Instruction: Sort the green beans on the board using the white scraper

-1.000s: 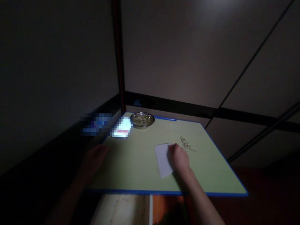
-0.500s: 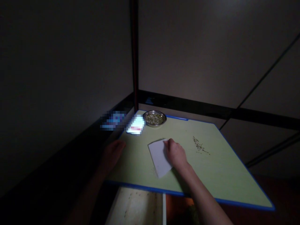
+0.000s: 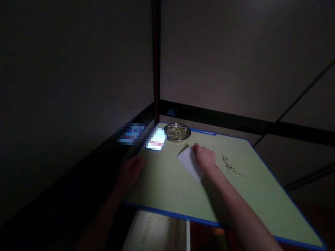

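My right hand [image 3: 205,158] pinches the edge of a white sheet of paper [image 3: 191,164], which is tilted over the middle of the green table [image 3: 162,181]. My left hand [image 3: 133,168] is at the table's left edge, in shadow; its fingers look curled, and whether anything is in them is hidden. A round metal bowl [image 3: 177,140] at the back holds small pale and greenish pieces. To the right of my right hand lies a scatter of small dark seed-like bits [image 3: 229,165]. A faint patch of pale crumbs [image 3: 178,194] lies near the front edge.
A lit screen [image 3: 156,139], blurred out, leans at the back left beside the bowl, with its reflection [image 3: 132,133] on the dark wall trim. Walls meet behind the table. Below the front edge is a pale surface [image 3: 154,232] with dark specks.
My right hand has lifted the paper and moved it back toward the bowl, uncovering the pale crumbs. My left hand has stayed at the table's left edge. The view has shifted slightly.
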`<state>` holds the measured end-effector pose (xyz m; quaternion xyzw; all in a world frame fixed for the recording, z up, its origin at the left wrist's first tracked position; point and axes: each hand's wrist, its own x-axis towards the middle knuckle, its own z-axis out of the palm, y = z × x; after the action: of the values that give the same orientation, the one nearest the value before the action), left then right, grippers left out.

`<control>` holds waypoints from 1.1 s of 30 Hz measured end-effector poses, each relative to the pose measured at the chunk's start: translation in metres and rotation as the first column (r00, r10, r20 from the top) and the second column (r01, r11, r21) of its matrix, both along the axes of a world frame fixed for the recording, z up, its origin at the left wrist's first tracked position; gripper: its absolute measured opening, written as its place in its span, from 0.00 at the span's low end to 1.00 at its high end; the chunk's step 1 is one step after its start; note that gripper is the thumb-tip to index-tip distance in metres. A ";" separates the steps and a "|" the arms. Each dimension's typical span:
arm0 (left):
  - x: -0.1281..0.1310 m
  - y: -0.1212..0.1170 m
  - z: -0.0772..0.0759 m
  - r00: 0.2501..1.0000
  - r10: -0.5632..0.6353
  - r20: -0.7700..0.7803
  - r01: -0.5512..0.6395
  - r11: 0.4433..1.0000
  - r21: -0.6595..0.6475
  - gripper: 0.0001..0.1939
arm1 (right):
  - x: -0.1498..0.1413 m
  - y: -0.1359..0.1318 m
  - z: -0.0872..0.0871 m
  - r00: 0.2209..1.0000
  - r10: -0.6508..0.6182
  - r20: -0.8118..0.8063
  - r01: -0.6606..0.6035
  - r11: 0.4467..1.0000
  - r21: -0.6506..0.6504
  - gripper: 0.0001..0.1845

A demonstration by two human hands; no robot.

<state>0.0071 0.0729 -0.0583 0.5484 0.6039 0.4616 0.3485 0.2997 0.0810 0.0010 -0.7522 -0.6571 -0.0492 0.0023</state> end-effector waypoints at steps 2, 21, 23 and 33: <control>-0.001 0.000 -0.001 1.000 0.002 -0.016 -0.002 1.000 -0.005 0.17 | -0.015 0.006 -0.004 0.999 0.040 -0.015 -0.039 0.999 0.004 0.20; 0.000 -0.003 0.003 1.000 0.012 -0.012 -0.013 1.000 -0.017 0.16 | -0.060 -0.026 0.005 0.905 0.416 -0.093 -0.415 0.909 0.026 0.27; 0.000 -0.003 0.002 1.000 0.011 -0.011 -0.011 1.000 -0.022 0.16 | -0.049 -0.028 0.011 0.936 0.344 -0.082 -0.343 0.939 0.027 0.24; 0.003 -0.003 0.002 1.000 -0.006 -0.005 0.006 1.000 -0.005 0.14 | -0.012 -0.067 -0.012 1.000 0.028 0.012 -0.028 0.999 -0.018 0.20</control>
<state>0.0099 0.0704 -0.0560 0.5506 0.6043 0.4575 0.3498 0.2873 0.0143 -0.0105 -0.7426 -0.6680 -0.0479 -0.0075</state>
